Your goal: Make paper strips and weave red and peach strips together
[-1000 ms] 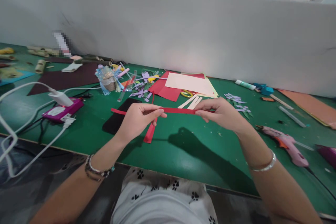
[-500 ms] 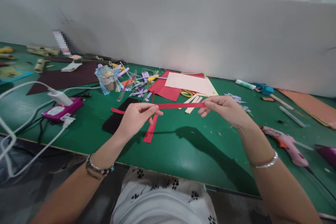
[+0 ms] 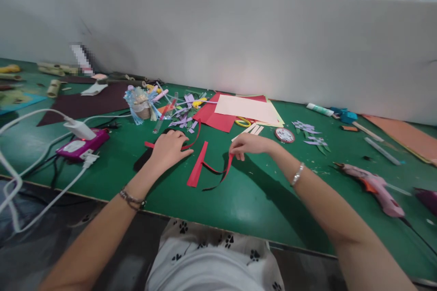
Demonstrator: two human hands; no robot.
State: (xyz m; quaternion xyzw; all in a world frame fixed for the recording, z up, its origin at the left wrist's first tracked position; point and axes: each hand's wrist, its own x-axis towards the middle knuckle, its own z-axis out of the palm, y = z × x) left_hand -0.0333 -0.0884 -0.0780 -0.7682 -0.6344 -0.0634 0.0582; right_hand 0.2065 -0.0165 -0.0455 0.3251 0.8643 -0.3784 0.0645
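Tugging the red strip (image 3: 218, 173), pinched in the grip of the right hand (image 3: 247, 144) just above the counter (image 3: 259, 200), risks creasing or tearing it, while the left hand (image 3: 170, 148) rests flat nearby, grip apart.

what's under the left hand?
A flat black thing and a red paper strip stick out from under the left hand; the parts beneath the palm are covered.

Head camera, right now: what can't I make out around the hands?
Head view:
Black flat thing: mostly under the left hand, unidentifiable.
Red strip in the right hand: fingers hide the grip.
Round dial: too small to read.
Purple object: cut by right edge.
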